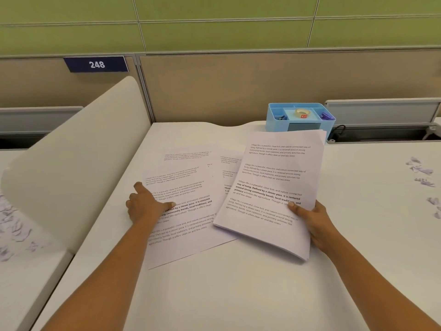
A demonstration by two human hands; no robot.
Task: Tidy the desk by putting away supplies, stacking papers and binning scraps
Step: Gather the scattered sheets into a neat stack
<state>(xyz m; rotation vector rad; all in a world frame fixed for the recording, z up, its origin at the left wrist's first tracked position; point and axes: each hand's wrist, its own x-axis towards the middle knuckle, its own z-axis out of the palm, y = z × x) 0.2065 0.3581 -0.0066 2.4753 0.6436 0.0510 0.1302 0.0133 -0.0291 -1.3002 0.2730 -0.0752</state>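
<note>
In the head view, a stack of papers (269,194) was held by the right hand (312,225) at its near right edge, the thumb laid on the top page and the fingers hidden beneath, so that the stack was pinched between them. The stack lay skewed, its near corner apparently raised off the desk (238,295), its left side overlapping the loose sheets (186,211) spread flat towards the left.

The left hand (145,206) was rested on the left edge of those sheets, the thumb pressed flat on the print and the forefinger stretched out along the margin. Whether the remaining fingers were tucked under the paper could not be told.

Behind the stack a blue organiser (281,126) was seen, a tape roll (301,113) set in its middle compartment. Torn scraps (422,170) lay well apart on the right of the desk.

The paper was judged light, thin and limp. A single sheet would be expected to sag and slide on the smooth surface and would best be taken by sliding it until an edge could be lifted, then pinched near a corner. The stack was judged heavier and stiffer, yet liable to fan out. A grip across a long edge, with the thumb above and the fingers below, was judged soundest, the second hand squaring the opposite side.
</note>
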